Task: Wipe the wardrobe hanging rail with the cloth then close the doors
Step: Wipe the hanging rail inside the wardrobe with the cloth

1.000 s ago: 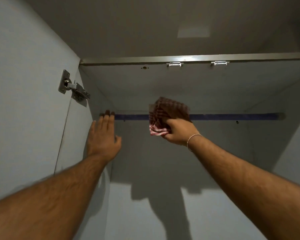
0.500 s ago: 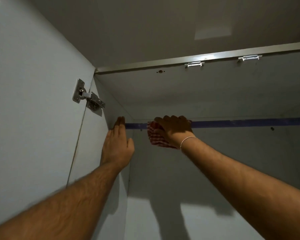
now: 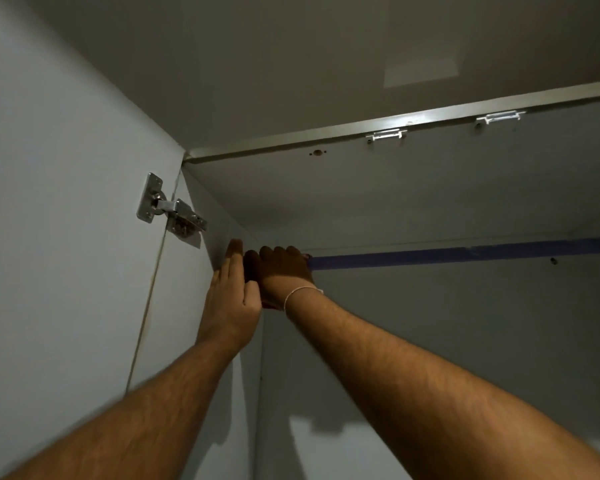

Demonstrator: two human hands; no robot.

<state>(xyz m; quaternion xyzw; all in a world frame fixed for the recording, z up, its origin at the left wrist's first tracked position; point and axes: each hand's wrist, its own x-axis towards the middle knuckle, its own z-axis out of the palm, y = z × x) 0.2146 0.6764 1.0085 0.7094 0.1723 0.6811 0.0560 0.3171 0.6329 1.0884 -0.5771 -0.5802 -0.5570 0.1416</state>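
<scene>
A dark blue hanging rail (image 3: 465,253) runs across the top of the wardrobe from the left wall to the right edge of view. My right hand (image 3: 280,268) is wrapped around the rail's left end, shut on the red-and-white checked cloth (image 3: 270,306), of which only a sliver shows below the wrist. My left hand (image 3: 230,296) lies flat with its fingers together against the wardrobe's left side panel (image 3: 194,306), touching the right hand. The left door (image 3: 56,237) stands open.
A metal hinge (image 3: 168,211) joins the open left door to the side panel. Two small metal catches (image 3: 386,135) (image 3: 499,116) sit under the wardrobe's top front edge. The grey back panel (image 3: 465,341) lies behind the rail.
My right hand has slid the cloth leftward along the rail to its left end, beside my left hand. The cloth is now almost hidden under the hand. The view has shifted left.
</scene>
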